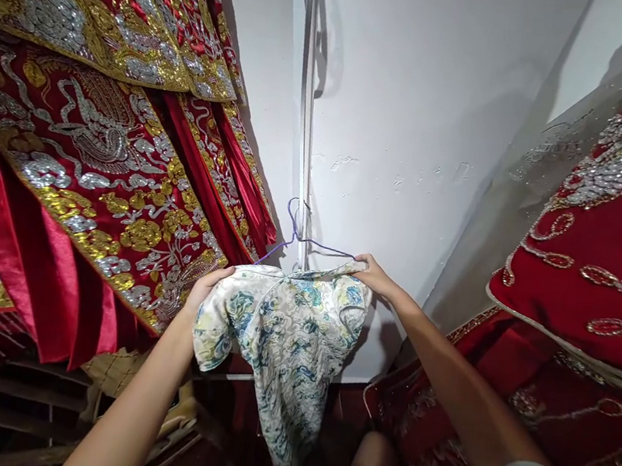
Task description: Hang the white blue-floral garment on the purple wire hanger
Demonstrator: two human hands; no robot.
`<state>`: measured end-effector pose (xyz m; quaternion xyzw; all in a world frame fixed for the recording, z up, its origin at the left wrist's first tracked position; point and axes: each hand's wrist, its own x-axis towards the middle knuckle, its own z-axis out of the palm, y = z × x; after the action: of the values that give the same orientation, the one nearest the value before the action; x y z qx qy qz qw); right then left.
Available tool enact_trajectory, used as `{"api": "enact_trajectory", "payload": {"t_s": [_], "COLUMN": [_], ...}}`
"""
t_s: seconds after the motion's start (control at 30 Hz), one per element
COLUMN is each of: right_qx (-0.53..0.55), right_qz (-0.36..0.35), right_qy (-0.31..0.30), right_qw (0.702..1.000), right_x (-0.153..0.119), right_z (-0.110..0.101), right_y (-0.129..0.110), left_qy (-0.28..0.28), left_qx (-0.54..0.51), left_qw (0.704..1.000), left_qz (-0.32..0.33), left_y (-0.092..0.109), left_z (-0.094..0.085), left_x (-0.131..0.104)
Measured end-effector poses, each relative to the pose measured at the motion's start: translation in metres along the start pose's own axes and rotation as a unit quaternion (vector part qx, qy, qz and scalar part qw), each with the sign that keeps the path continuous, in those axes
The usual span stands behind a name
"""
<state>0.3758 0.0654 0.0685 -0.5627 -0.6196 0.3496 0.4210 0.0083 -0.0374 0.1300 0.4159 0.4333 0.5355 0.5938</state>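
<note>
A short-sleeved dress [295, 333], white with a blue, green and yellow pattern, hangs in front of me on a thin purple wire hanger [291, 231]. Its lower part tapers down into shadow. My left hand [208, 287] grips the left shoulder of the dress, with the thumb on top and the other fingers mostly behind the cloth. At the opposite shoulder, my right hand [372, 274] pinches the cloth near the end of the hanger. The hanger's hook stands upright above the collar, beside a white metal pole.
Red garments with gold and silver embroidery [122, 156] hang close on the left. A beaded red garment [608, 256] hangs on the right. The white pole [307, 106] runs up the pale wall [425, 109]. Wooden furniture [23, 408] stands low at left.
</note>
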Motion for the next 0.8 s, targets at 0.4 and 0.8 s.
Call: {"api": "enact_trajectory", "payload": {"t_s": [0.4, 0.8], "right_qx": [0.024, -0.039], "right_qz": [-0.035, -0.029], "right_qy": [-0.064, 0.124], "right_qw": [0.997, 0.991], "right_x": [-0.014, -0.015], "right_z": [0.021, 0.041], "right_y": [-0.003, 0.004], "left_qy": [-0.009, -0.095], "left_qx": [0.001, 0.023], "left_qw": [1.0, 0.995], "left_qz": [0.01, 0.008], "left_y": [0.023, 0.019], "left_z": [-0.004, -0.011], "left_x": [-0.012, -0.006]}}
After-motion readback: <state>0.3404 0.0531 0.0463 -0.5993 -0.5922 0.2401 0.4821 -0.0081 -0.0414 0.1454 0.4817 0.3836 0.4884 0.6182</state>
